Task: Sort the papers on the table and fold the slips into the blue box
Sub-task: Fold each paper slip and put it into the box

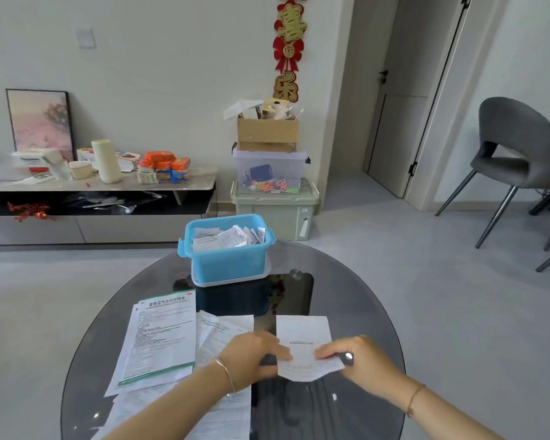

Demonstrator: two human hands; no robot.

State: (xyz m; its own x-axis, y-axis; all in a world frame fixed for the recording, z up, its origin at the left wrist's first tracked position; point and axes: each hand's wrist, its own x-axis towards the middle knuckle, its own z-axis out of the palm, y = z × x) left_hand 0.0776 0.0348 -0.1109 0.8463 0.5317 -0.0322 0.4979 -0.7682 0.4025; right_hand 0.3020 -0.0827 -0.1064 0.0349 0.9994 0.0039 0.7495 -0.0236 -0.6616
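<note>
Both hands, left hand (254, 355) and right hand (359, 357), pinch a white printed paper slip (305, 341), folding it; next it likely goes into the blue plastic box (227, 262).

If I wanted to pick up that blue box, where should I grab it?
Probably by the lugs on its two ends, one hand from each side. The blue box stands upright, open-topped and full of folded slips, so a grab from above would crush them.
</note>
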